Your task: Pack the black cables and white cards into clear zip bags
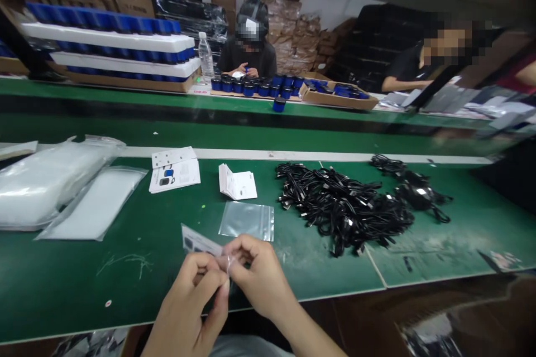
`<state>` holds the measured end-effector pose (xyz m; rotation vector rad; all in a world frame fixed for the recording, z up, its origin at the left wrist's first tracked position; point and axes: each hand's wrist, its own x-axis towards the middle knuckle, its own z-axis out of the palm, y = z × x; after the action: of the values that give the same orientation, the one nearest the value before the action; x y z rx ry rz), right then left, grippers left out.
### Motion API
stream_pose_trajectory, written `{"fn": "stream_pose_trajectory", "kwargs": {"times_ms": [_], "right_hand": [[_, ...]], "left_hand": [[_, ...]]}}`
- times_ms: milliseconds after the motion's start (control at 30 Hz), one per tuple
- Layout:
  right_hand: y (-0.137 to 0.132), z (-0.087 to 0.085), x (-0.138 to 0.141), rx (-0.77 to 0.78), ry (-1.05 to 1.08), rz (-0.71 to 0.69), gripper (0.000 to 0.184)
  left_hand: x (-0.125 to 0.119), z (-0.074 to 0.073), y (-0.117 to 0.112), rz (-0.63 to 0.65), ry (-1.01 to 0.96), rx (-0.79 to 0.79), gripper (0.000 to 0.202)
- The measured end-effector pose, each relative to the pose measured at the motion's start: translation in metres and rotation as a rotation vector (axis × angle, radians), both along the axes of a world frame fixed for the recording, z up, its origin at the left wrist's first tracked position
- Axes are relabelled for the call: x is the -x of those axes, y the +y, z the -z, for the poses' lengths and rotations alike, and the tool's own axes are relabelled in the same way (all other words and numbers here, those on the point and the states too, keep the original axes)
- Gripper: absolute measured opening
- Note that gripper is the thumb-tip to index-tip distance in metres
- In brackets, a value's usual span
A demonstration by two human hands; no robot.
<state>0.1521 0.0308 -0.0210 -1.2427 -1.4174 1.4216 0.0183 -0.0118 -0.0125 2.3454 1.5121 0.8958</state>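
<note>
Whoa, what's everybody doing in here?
A person's left hand and right hand are pinching a small printed card above a green workbench. Nearby lie a clear zip bag, a folded leaflet and a heap of black cables. Farther away, another person sits behind rows of round blue-and-black containers.

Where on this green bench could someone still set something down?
Bare green mat lies between the plastic bags and the left hand, and past the black cables at front right. Crowded: the cables and printed leaflets.
</note>
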Motion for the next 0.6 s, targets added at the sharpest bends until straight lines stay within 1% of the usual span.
{"fn": "stream_pose_trajectory", "kwargs": {"times_ms": [33, 100, 133, 200, 233, 267, 300, 333, 367, 400, 433, 500, 533, 600], "right_hand": [[0.001, 0.002, 0.002, 0.012, 0.0, -0.021, 0.006], [0.002, 0.003, 0.001, 0.011, -0.028, -0.036, 0.011], [0.002, 0.001, -0.003, -0.003, -0.041, -0.066, 0.012], [0.007, -0.007, -0.017, -0.063, -0.095, -0.174, 0.01], [0.012, -0.013, -0.027, -0.125, -0.18, -0.217, 0.008], [0.019, -0.02, -0.038, -0.2, -0.297, -0.202, 0.008], [0.027, -0.026, -0.05, -0.296, -0.486, -0.07, 0.011], [0.037, -0.032, -0.06, -0.392, -0.721, 0.117, 0.015], [0.047, -0.036, -0.07, -0.419, -0.842, 0.26, 0.02], [0.057, -0.039, -0.078, -0.429, -0.929, 0.365, 0.026], [0.067, -0.039, -0.084, -0.427, -0.999, 0.439, 0.032], [0.083, -0.037, -0.091, -0.418, -1.086, 0.493, 0.038], [0.089, -0.034, -0.093, -0.419, -1.118, 0.495, 0.036], [0.094, -0.029, -0.094, -0.431, -1.152, 0.48, 0.022]], "left_hand": [[0.0, 0.0, 0.0, 0.021, -0.001, 0.014, 0.012], [0.0, 0.002, 0.0, 0.038, -0.014, 0.057, 0.013], [0.0, 0.004, 0.001, 0.03, -0.024, 0.092, 0.014], [0.0, 0.007, 0.005, 0.005, -0.043, 0.175, 0.016], [0.0, 0.009, 0.007, -0.006, -0.056, 0.214, 0.017], [0.0, 0.011, 0.009, -0.014, -0.072, 0.249, 0.018], [-0.001, 0.013, 0.012, -0.019, -0.089, 0.279, 0.018], [-0.001, 0.015, 0.014, -0.026, -0.106, 0.3, 0.019], [-0.002, 0.017, 0.016, -0.036, -0.116, 0.315, 0.019], [-0.003, 0.018, 0.017, -0.048, -0.115, 0.326, 0.019], [-0.003, 0.02, 0.018, -0.06, -0.104, 0.332, 0.019], [-0.003, 0.022, 0.02, -0.08, -0.074, 0.333, 0.019], [-0.003, 0.022, 0.02, -0.086, -0.061, 0.334, 0.019], [-0.003, 0.023, 0.021, -0.09, -0.052, 0.343, 0.019]]}}
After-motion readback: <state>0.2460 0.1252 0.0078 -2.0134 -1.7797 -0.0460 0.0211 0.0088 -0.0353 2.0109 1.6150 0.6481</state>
